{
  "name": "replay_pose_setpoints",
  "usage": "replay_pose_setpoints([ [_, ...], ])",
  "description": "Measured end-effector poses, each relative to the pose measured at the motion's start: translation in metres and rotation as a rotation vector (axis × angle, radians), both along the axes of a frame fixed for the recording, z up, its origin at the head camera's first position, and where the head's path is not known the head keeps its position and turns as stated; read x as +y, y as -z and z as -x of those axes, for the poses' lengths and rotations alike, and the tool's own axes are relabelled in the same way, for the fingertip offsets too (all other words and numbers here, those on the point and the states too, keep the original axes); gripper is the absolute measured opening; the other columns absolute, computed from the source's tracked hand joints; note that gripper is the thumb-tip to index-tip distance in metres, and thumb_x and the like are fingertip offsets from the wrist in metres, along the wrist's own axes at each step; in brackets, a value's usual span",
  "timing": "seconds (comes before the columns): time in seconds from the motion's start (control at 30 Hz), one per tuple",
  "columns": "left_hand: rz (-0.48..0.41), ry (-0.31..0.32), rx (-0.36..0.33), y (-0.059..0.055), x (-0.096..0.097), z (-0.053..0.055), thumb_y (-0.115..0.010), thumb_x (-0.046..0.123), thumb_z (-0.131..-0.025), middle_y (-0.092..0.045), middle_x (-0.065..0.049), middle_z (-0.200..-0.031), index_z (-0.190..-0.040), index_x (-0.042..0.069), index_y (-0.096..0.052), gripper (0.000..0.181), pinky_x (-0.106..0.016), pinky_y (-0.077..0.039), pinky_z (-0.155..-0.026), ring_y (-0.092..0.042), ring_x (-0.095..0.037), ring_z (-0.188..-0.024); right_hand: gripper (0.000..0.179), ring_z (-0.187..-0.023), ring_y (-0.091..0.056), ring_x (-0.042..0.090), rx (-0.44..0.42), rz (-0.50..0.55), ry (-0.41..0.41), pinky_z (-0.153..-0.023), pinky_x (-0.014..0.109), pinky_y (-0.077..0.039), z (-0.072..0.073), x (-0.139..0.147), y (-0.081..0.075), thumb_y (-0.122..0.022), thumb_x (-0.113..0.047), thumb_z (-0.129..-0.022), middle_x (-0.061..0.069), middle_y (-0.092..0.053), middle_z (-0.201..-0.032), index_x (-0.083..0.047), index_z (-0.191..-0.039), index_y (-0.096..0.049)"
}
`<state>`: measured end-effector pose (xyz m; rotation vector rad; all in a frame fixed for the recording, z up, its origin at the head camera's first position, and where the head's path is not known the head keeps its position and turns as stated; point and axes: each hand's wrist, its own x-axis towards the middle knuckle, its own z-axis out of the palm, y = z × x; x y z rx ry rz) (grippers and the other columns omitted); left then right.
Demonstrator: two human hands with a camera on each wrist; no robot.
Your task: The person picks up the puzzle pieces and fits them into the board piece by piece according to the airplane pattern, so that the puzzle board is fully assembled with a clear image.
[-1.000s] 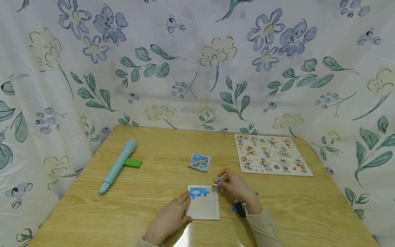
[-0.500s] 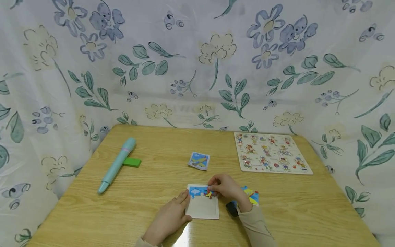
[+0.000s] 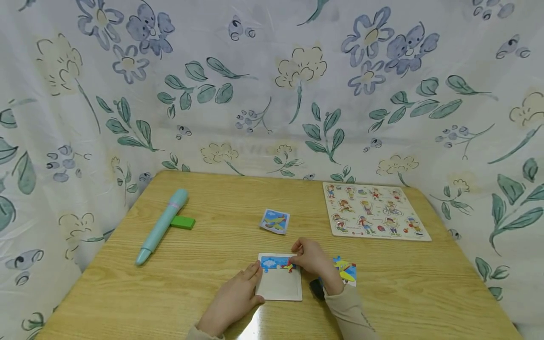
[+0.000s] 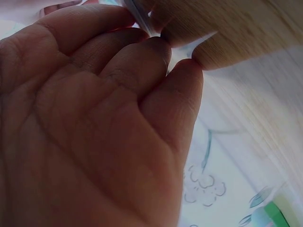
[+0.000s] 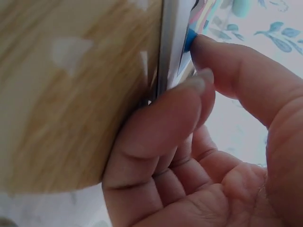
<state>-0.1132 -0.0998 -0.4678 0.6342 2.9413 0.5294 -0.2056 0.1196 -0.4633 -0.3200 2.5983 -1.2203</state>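
Right hand (image 3: 313, 259) thumbs a puzzle piece (image 3: 290, 267) at one o'clock on the tray (image 3: 278, 288), grip I can't tell; left hand (image 3: 236, 293), relaxed, touches nine.

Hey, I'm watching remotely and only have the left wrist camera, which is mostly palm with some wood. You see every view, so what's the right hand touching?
Observer: The right hand touches a red and yellow puzzle piece near the far right corner of the white tray.
Operator: Got it. Are there other pieces outside the tray?
Observer: Yes, some blue and yellow pieces lie on the table to the tray's right.
Operator: And anything just beyond the tray?
Observer: A small plane picture lies there.
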Motion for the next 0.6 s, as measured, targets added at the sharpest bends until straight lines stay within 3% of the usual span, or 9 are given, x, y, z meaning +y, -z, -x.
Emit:
replay_pose_setpoints([
  [0.3, 0.005, 0.000, -0.008, -0.0002, -0.0008, -0.0003, -0.071, 0.037, -0.084, -0.045, -0.020, -0.148, -0.136, -0.005, -0.052, 0.070, -0.051, -0.048, -0.104, -0.052, -0.039, -0.128, 0.017, -0.055, -0.041, 0.012, 0.003, -0.060, -0.012, -0.048, 0.021, -0.035, -0.0024, -0.0036, -0.0011, -0.071, -0.013, -0.087, 0.000, -0.046, -0.066, -0.004, -0.096, -0.060],
  [0.6, 0.007, 0.005, 0.024, -0.0023, -0.0001, 0.0000, -0.073, 0.036, -0.082, -0.047, -0.021, -0.146, -0.135, -0.005, -0.053, 0.070, -0.052, -0.051, -0.100, -0.056, -0.040, -0.123, 0.018, -0.054, -0.041, 0.013, 0.002, -0.072, 0.014, -0.048, 0.023, -0.034, -0.0021, -0.0061, 0.0004, -0.074, -0.013, -0.083, 0.000, -0.045, -0.064, -0.005, -0.092, -0.059],
])
